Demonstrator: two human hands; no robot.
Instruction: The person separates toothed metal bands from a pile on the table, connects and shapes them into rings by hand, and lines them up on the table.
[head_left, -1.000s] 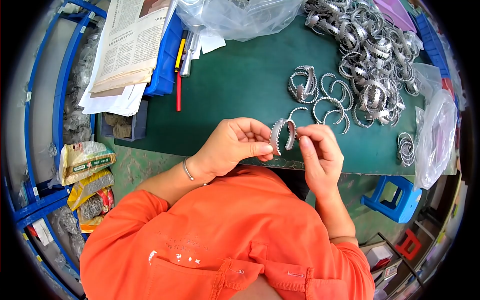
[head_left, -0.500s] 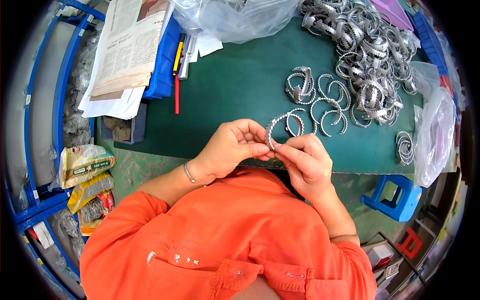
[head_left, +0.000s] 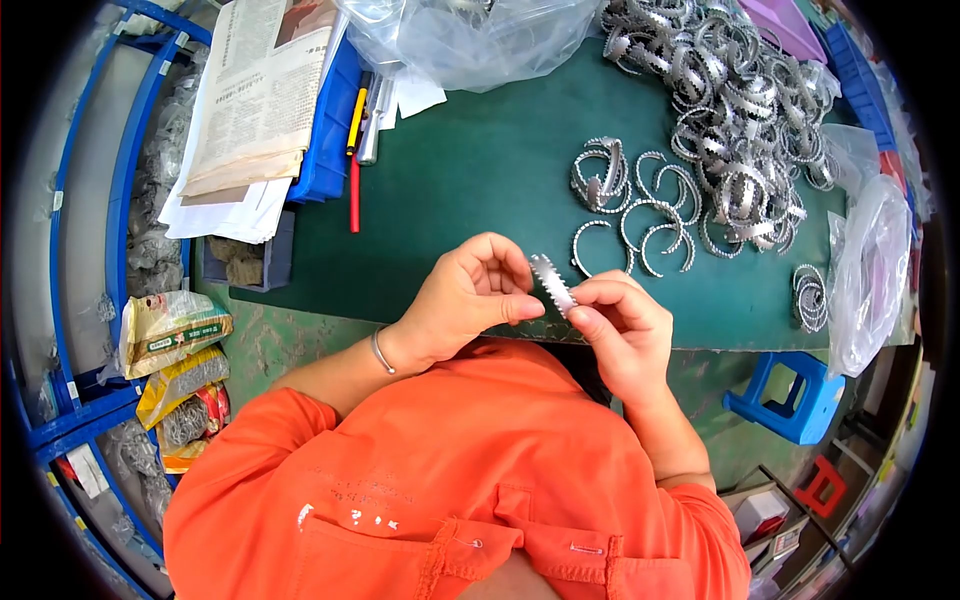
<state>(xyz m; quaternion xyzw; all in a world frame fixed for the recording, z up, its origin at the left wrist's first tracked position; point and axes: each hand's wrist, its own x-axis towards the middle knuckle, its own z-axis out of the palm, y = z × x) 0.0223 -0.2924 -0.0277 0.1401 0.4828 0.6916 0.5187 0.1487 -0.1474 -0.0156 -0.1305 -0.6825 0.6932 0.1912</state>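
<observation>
I see my left hand (head_left: 470,295) and my right hand (head_left: 618,325) meeting just above the near edge of the bench (head_left: 470,180), both pinched onto one toothed metal strip (head_left: 552,283). The left thumb and fingers are curled in and close on the strip's lower end; the right thumb and forefinger are closed on it from the other side. The strip shows as a short silver band with a jagged edge, tilted up and away from me between the two sets of fingertips, held clear of the green bench top.

Just beyond my hands, a few curved strips (head_left: 640,215) of the same kind lie loose on the bench, some nested together. Further back on the right sits a big tangled pile of strips (head_left: 745,110), and a small coil (head_left: 810,297) lies near the right edge beside a clear plastic bag (head_left: 872,270). Another plastic bag (head_left: 470,35) rests at the far edge.

On the left a folded newspaper (head_left: 255,90) lies over a blue tray (head_left: 325,140), with a red pencil (head_left: 354,195) and a yellow pen (head_left: 356,118) just beside it. A blue stool (head_left: 790,395) stands below the bench on the right. My orange sleeve (head_left: 400,480) fills the lower view, and a thin bracelet (head_left: 379,352) sits on my left wrist.
</observation>
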